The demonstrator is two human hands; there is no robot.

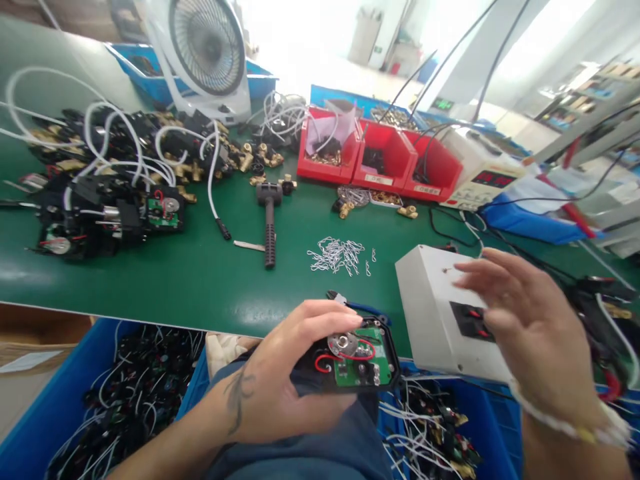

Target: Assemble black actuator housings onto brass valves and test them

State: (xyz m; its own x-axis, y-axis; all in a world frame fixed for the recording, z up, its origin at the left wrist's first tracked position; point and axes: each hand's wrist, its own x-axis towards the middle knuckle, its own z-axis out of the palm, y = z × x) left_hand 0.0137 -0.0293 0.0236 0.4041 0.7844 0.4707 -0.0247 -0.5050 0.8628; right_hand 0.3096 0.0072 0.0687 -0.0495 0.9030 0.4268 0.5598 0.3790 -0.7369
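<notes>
My left hand [280,373] is closed around a black plastic housing, its open side facing up. Inside it shows a green circuit board [377,353] with a round metal part and red wires. My right hand [535,320] is raised over the white box [430,300] with red rocker switches; its fingers are apart and nothing shows in them. Just beyond the housing lie blue-handled cutters [367,307], partly hidden. Farther up the green table is a pile of small metal clips [337,255].
A hammer [270,223] lies mid-table. Red bins [383,160] stand behind, beside a device with a red display [483,177]. Black assemblies with white cables [100,220] crowd the left, near a white fan [207,47]. Blue crates [95,360] sit below the table edge.
</notes>
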